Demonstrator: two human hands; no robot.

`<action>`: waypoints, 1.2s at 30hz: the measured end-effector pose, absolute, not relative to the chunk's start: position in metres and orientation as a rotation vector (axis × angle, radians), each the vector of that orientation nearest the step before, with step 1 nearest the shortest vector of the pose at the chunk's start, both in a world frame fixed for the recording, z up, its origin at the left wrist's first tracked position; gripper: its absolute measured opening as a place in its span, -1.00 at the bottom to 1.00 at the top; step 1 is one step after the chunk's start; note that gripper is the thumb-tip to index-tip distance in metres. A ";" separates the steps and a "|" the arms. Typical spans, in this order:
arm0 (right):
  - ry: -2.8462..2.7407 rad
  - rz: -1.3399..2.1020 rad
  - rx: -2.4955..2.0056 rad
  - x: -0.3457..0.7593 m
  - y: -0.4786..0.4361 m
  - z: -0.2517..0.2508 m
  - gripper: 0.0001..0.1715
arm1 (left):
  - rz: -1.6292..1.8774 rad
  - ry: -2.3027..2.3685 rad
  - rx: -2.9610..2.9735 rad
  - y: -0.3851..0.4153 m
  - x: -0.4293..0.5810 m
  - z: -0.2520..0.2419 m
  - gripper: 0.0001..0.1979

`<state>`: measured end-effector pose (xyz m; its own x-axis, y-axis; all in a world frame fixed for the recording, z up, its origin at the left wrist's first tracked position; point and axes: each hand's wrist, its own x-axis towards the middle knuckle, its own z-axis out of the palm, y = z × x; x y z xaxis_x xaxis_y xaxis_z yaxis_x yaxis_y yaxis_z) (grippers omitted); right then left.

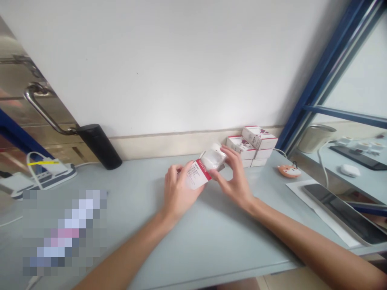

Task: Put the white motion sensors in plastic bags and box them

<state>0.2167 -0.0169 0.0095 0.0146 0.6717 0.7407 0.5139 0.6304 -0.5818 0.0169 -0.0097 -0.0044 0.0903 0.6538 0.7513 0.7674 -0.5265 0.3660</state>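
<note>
On the pale blue tabletop (208, 241), a stack of white-and-red cartons (252, 146) is sitting near the far wall, just beyond the hands. The left hand (181, 193) is gripping an open white carton with a red band (196, 174), while the right hand (234, 175) is closing narrowly around a white packet (215, 156) at the carton's end.

table (223, 245), back-left corner: black cylinder (99, 147) | back edge: stacked white-and-red cartons (252, 147) | right edge: orange fox-face figure (289, 170), tablet (341, 213) on white sheet (314, 203) | left edge: power strip (45, 177) with white cable (32, 165)
</note>
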 end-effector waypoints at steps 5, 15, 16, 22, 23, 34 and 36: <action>-1.807 0.272 -0.984 0.212 -0.030 0.017 -0.48 | -1.512 -1.536 -2.293 -0.011 0.016 -0.002 -0.28; -1.699 -0.325 -0.970 0.244 -0.009 0.034 -0.55 | -1.714 -1.467 -2.402 -0.009 0.013 0.002 -0.21; -1.609 -0.386 -1.058 0.254 0.000 0.033 -0.59 | -1.696 -1.498 -2.432 -0.007 0.012 0.001 -0.19; -1.616 -0.596 -1.490 0.297 0.039 0.014 -0.66 | -1.598 -1.389 -2.375 0.000 0.006 0.000 -0.20; -1.632 -0.594 -1.503 0.299 0.041 0.012 -0.67 | -1.559 -1.341 -2.371 0.000 0.005 0.001 -0.23; -1.504 -0.407 -1.152 0.270 0.008 0.042 -0.85 | -1.147 -1.091 -2.205 0.000 0.002 0.005 -0.43; -1.526 -0.380 -0.917 0.251 -0.012 0.049 -0.85 | -1.135 -1.055 -2.181 0.001 0.004 0.002 -0.42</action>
<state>0.2512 -0.0117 0.0493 0.0696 0.3246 0.9433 0.7289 0.6290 -0.2702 0.0039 0.0012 0.0019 0.3652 0.4179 0.8319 0.7992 -0.5991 -0.0499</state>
